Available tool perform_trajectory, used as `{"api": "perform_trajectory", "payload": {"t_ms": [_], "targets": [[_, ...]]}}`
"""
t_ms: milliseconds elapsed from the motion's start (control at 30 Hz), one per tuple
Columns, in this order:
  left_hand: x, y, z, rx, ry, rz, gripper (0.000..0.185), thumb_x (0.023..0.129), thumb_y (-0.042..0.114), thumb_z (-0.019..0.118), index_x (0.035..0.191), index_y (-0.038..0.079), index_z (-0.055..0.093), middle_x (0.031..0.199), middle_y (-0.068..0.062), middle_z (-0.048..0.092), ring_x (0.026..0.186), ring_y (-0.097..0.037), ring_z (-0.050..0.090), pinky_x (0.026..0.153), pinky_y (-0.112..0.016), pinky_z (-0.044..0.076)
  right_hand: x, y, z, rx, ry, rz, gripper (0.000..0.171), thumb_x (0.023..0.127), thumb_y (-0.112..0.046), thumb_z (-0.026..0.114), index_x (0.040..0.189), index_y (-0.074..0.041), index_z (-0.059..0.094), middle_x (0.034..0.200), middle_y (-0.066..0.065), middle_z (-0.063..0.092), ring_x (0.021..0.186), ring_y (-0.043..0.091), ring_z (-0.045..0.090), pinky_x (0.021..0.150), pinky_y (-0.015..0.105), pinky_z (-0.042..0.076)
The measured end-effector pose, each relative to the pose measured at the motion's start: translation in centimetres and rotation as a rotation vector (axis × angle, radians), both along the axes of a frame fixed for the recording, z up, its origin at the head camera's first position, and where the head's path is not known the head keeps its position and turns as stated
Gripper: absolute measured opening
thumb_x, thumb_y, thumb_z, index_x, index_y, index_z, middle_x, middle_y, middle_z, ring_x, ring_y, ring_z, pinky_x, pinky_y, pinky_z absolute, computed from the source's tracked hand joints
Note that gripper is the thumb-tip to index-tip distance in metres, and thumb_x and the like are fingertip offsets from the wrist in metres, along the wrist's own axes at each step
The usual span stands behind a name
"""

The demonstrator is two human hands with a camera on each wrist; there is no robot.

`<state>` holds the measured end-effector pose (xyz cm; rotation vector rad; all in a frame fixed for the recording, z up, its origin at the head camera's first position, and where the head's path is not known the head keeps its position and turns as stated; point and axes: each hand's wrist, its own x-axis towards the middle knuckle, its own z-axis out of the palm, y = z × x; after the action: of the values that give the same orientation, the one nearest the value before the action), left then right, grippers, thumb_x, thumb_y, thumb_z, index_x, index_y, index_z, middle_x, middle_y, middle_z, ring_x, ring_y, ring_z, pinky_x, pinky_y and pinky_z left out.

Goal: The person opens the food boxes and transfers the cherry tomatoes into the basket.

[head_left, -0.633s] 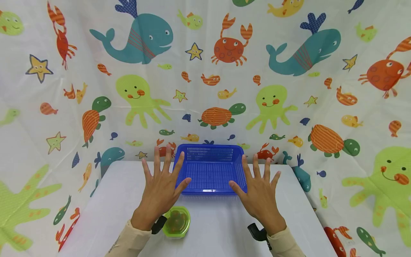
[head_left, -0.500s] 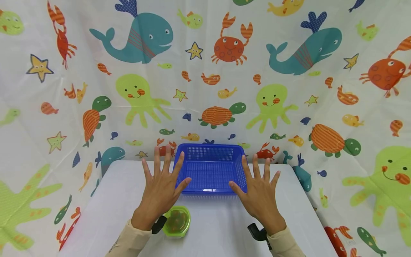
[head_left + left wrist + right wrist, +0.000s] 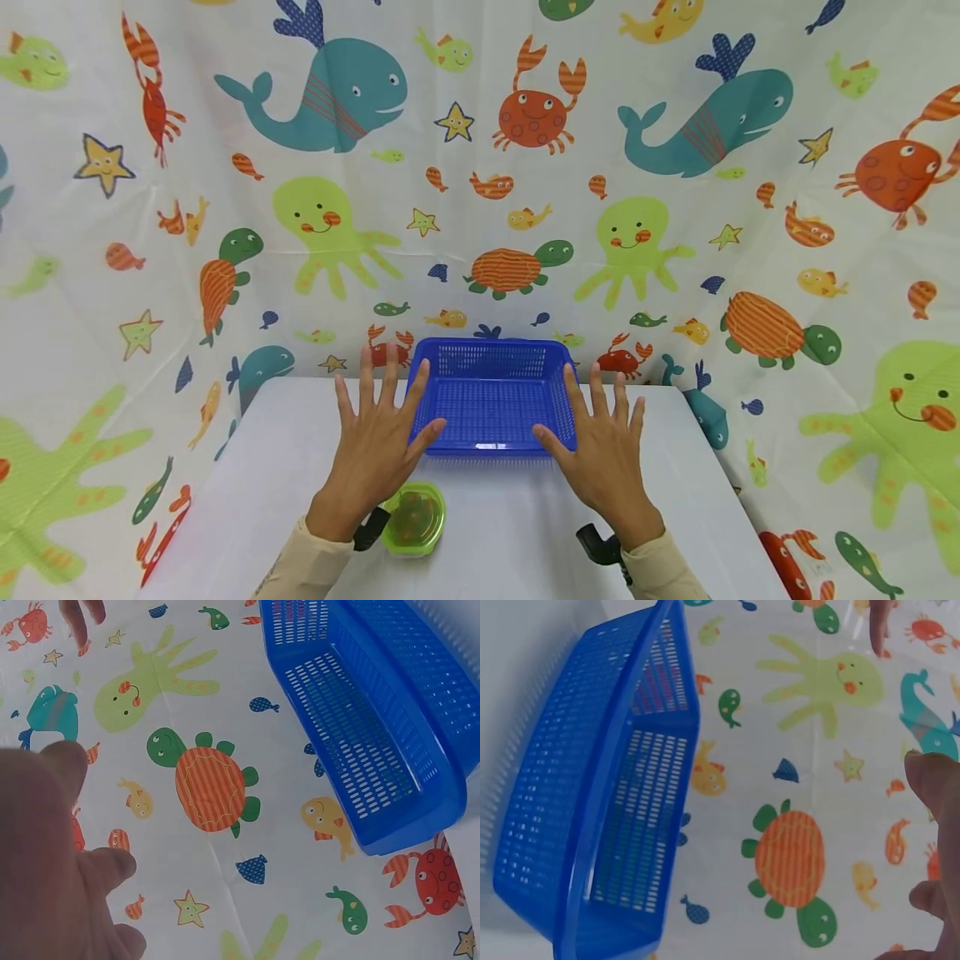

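The right hand has narrowed its spread slightly, fingers straight; left hand stays splayed; both empty, handling seemingly unstarted.

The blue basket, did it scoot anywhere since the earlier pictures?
No. In the head view, the blue basket sits below the orange-shelled turtle printed on the cloth behind it, just as before.

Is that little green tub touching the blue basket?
Apart: the head view shows a strip of white table between the green tub and the near side of the blue basket.
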<state>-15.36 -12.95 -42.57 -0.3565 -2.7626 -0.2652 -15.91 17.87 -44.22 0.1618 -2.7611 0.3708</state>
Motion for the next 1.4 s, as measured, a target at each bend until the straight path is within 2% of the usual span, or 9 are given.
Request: {"api": "perform_trajectory", "payload": {"t_ms": [133, 233, 467, 667, 900, 1067, 1267, 1400], "targets": [[0.1, -0.3, -0.2, 0.039, -0.009, -0.010, 0.086, 0.102, 0.061, 0.058, 0.171, 0.025, 0.022, 0.180, -0.016, -0.011, 0.163, -0.052, -0.013, 0.123, -0.080, 0.000, -0.1, -0.3, -0.2, -0.027, 0.067, 0.015, 0.102, 0.092, -0.066, 0.070, 0.172, -0.030, 0.019, 0.176, 0.020, 0.024, 0.162, 0.054, 0.015, 0.122, 0.082, 0.009], [0.3, -0.8, -0.7, 0.093, -0.043, -0.019, 0.085, 0.102, 0.062, 0.058, 0.171, 0.025, 0.023, 0.180, -0.017, -0.008, 0.164, -0.049, -0.014, 0.126, -0.077, 0.003, 0.0, -0.5, -0.5, -0.059, 0.114, 0.027, 0.101, 0.091, -0.062, 0.073, 0.171, -0.030, 0.022, 0.174, 0.021, 0.030, 0.159, 0.053, 0.025, 0.121, 0.082, 0.014], [0.8, -2.3, -2.5, 0.220, -0.111, -0.007, 0.082, 0.103, 0.061, 0.059, 0.170, 0.026, 0.027, 0.180, -0.015, -0.006, 0.164, -0.049, -0.008, 0.125, -0.076, 0.007, 0.4, -1.5, -1.3, -0.187, 0.206, 0.081, 0.093, 0.090, -0.048, 0.083, 0.168, -0.029, 0.035, 0.167, 0.019, 0.044, 0.151, 0.048, 0.042, 0.120, 0.079, 0.022], [1.2, -3.2, -4.1, 0.282, -0.167, -0.002, 0.082, 0.102, 0.059, 0.061, 0.170, 0.027, 0.028, 0.180, -0.021, 0.002, 0.163, -0.053, -0.002, 0.121, -0.081, 0.012, 1.0, -2.3, -2.1, -0.242, 0.234, 0.114, 0.087, 0.089, -0.044, 0.085, 0.164, -0.028, 0.043, 0.156, 0.015, 0.057, 0.137, 0.043, 0.057, 0.114, 0.072, 0.038], [1.7, -4.3, -6.0, 0.408, -0.227, -0.012, 0.084, 0.097, 0.059, 0.069, 0.168, 0.033, 0.032, 0.177, -0.023, 0.019, 0.160, -0.055, 0.011, 0.114, -0.086, 0.016, 1.7, -3.2, -3.5, -0.290, 0.221, 0.148, 0.083, 0.088, -0.042, 0.087, 0.161, -0.031, 0.048, 0.144, 0.012, 0.066, 0.130, 0.037, 0.063, 0.105, 0.063, 0.050], [2.2, -5.5, -7.1, 0.495, -0.356, -0.029, 0.085, 0.095, 0.061, 0.071, 0.167, 0.037, 0.032, 0.176, -0.020, 0.025, 0.159, -0.053, 0.014, 0.113, -0.088, 0.015, 2.1, -4.0, -4.4, -0.341, 0.160, 0.187, 0.082, 0.088, -0.040, 0.088, 0.160, -0.029, 0.050, 0.137, 0.011, 0.070, 0.126, 0.035, 0.067, 0.100, 0.059, 0.057], [2.9, -6.6, -8.1, 0.568, -0.508, -0.018, 0.086, 0.095, 0.061, 0.072, 0.167, 0.038, 0.029, 0.176, -0.014, 0.027, 0.158, -0.049, 0.017, 0.113, -0.085, 0.025, 2.5, -5.1, -5.1, -0.362, 0.074, 0.213, 0.083, 0.092, -0.048, 0.082, 0.163, -0.043, 0.040, 0.134, 0.003, 0.073, 0.116, 0.022, 0.071, 0.095, 0.047, 0.061], [3.0, -7.3, -9.3, 0.649, -0.601, -0.018, 0.082, 0.096, 0.054, 0.074, 0.165, 0.037, 0.033, 0.175, -0.011, 0.031, 0.158, -0.050, 0.023, 0.116, -0.078, 0.031, 2.9, -5.5, -5.7, -0.383, -0.015, 0.230, 0.079, 0.095, -0.054, 0.077, 0.162, -0.049, 0.036, 0.118, -0.007, 0.078, 0.100, 0.010, 0.072, 0.084, 0.034, 0.061]]}}
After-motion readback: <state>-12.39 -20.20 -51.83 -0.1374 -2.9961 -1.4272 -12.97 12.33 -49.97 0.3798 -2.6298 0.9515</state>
